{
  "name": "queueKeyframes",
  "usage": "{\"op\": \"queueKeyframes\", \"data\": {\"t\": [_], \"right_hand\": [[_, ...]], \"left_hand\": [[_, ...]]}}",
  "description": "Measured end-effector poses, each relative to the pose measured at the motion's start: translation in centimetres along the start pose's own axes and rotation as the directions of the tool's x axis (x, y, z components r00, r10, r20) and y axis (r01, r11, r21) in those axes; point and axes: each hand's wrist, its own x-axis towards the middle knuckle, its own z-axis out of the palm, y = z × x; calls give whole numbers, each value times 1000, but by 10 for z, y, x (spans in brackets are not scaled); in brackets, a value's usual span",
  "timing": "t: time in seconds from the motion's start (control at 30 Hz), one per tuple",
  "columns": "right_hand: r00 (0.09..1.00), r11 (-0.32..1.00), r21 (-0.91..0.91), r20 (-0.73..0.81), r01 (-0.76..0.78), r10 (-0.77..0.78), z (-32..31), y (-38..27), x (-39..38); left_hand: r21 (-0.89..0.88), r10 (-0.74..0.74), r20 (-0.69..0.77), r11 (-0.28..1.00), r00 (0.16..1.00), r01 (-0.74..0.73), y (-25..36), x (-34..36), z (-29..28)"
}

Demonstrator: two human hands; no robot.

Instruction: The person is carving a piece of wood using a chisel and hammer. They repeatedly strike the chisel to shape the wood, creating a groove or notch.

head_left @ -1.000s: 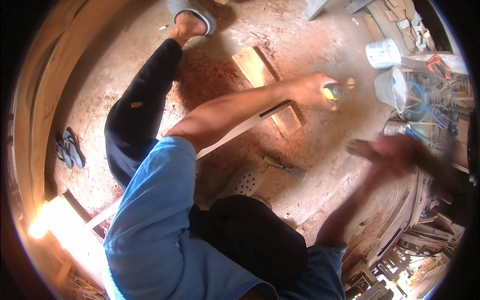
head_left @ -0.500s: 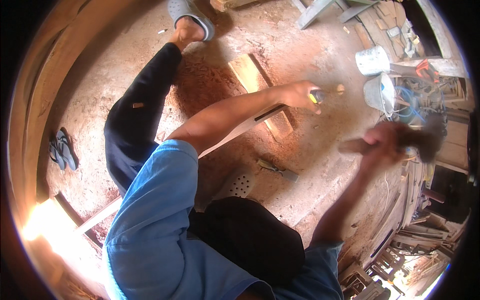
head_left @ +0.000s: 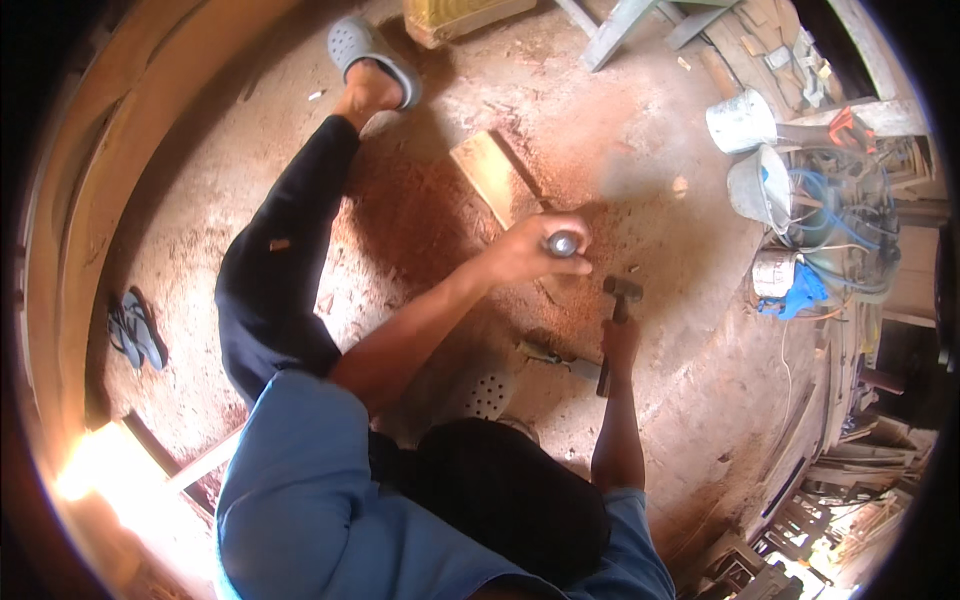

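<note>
L hand (head_left: pixel 530 248) fist wrapped round a chisel (head_left: pixel 563 243), its metal butt end poking out the top of the grip. R hand (head_left: pixel 620 342) closed on hammer (head_left: pixel 615 320) handle; head sits just right of chisel butt, close, not touching. Wood plank (head_left: pixel 492 175) just beyond L fist.

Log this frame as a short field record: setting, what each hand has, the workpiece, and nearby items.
Setting: dirt floor strewn with reddish sawdust, seen from above
Left hand: closed around a metal-capped chisel handle, held upright over the wood
Right hand: grips a hammer, head close beside the chisel handle
Workpiece: pale wooden board lying on the floor under the left hand
Nearby: grey clog on the outstretched foot, blue flip-flops, white buckets, stacked timber
</note>
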Motion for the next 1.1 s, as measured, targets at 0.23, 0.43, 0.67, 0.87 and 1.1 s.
{"op": "queueKeyframes", "data": {"t": [0.23, 0.43, 0.67, 0.87, 1.1], "right_hand": [[999, 974, -224, -14, -42, 40, 30, 72, 21], [943, 939, 138, -164, 314, -291, -17, -33, 5], [721, 453, 686, -151, 569, -677, -59, -210, 1], [523, 278, 902, 70, 331, -849, -59, -223, 27], [853, 384, 782, -343, 492, -394, 5, -236, -42]], "left_hand": [[107, -30, -215, 993, 976, 54, 22, 27, 18], [138, -255, 214, 964, 943, 229, 30, 98, 6], [351, -131, 53, 931, 990, 104, 20, 53, -19], [472, -481, -260, 693, 837, 545, 31, -114, -34], [690, -340, -432, 472, 835, 549, -28, -186, -10]]}}
